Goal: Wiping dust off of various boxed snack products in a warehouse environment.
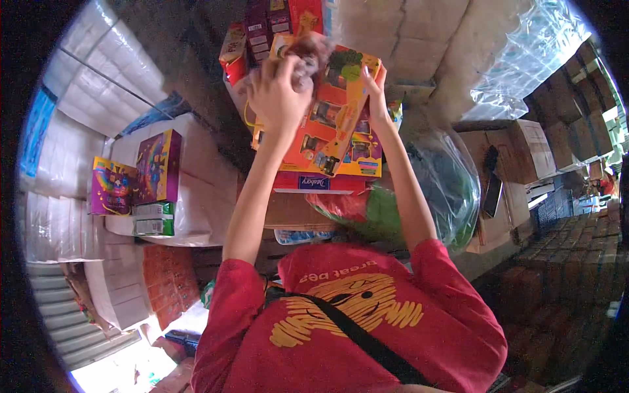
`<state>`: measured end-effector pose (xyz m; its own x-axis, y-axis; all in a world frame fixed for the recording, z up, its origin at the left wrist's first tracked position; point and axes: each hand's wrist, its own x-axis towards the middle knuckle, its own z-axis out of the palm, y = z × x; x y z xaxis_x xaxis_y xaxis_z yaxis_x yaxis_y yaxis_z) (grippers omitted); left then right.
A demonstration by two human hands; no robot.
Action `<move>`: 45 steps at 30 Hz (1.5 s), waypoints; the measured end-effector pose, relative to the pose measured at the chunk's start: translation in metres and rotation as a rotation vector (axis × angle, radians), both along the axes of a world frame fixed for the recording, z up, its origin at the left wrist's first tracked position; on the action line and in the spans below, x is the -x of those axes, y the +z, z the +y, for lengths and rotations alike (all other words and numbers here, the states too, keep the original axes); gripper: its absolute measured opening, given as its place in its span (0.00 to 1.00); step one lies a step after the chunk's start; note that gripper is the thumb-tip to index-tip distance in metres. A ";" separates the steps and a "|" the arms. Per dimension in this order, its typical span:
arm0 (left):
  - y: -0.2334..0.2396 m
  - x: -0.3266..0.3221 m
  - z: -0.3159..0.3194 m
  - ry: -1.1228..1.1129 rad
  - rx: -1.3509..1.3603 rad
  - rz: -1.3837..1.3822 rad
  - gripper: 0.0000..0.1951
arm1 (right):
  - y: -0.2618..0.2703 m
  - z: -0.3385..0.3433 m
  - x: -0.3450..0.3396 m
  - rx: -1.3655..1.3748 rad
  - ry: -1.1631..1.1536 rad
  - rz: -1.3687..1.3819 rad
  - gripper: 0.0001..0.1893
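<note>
My left hand (279, 96) holds a crumpled, greyish-pink cloth (308, 56) against an orange cardboard box (339, 100); cloth and fingertips are motion-blurred. That box has printed pictures and dark window-like panels down its front, and it leans tilted. My right hand (376, 93) grips its right edge, thumb on the front face. Beneath it lies another colourful box (366, 154) with a yellow border. A red-and-pink box (290, 182) bearing writing is lowest in this pile.
Purple-and-yellow boxes (158, 167) and a green packet (153, 219) sit on a white wrapped bundle (206, 196) at left. A clear plastic bag (442, 182) bulges at right, before cartons (533, 145) and a dark, flat object (493, 195). More packages (260, 37) stand behind the pile.
</note>
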<state>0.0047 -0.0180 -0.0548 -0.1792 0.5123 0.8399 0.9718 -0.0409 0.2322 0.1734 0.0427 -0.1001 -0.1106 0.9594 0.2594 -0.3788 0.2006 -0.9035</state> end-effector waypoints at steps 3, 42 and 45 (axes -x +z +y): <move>0.000 0.004 0.005 -0.027 -0.018 0.004 0.16 | -0.003 0.001 -0.003 -0.005 0.019 0.026 0.34; -0.076 0.004 -0.061 -0.072 -0.007 -0.045 0.10 | -0.050 0.014 -0.023 0.251 -0.086 0.130 0.42; -0.072 0.045 -0.046 0.207 0.089 -0.085 0.19 | -0.055 0.013 -0.023 0.340 -0.143 0.124 0.33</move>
